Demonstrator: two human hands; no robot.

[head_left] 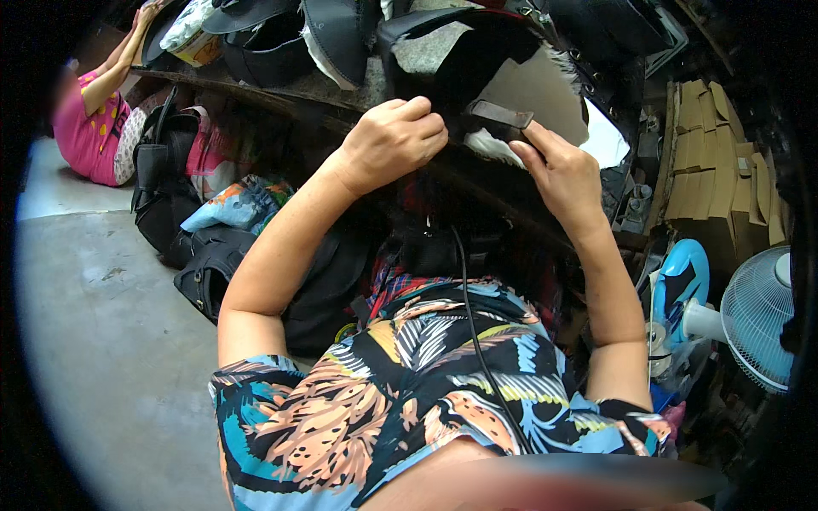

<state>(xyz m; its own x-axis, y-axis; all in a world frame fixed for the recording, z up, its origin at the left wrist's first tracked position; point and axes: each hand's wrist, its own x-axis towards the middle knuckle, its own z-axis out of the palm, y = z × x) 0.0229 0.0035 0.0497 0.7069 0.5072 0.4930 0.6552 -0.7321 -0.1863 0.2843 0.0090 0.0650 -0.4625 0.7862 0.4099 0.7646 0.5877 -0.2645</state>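
My left hand (394,136) is closed on the dark edge of a black-and-grey fabric bag piece (477,64) lying on the workbench (256,95). My right hand (558,175) pinches the same piece at a small dark strap tab (503,113), thumb and fingers closed on it. Both forearms rise from the lower edge over my patterned shirt. A black cable (473,324) runs down my chest. What lies under the fabric is hidden.
Black bag parts (273,38) pile at the back of the bench. Another person in a pink top (89,128) sits on the floor at far left beside dark bags (166,187). Cardboard stacks (711,162) and a white fan (758,315) stand at right.
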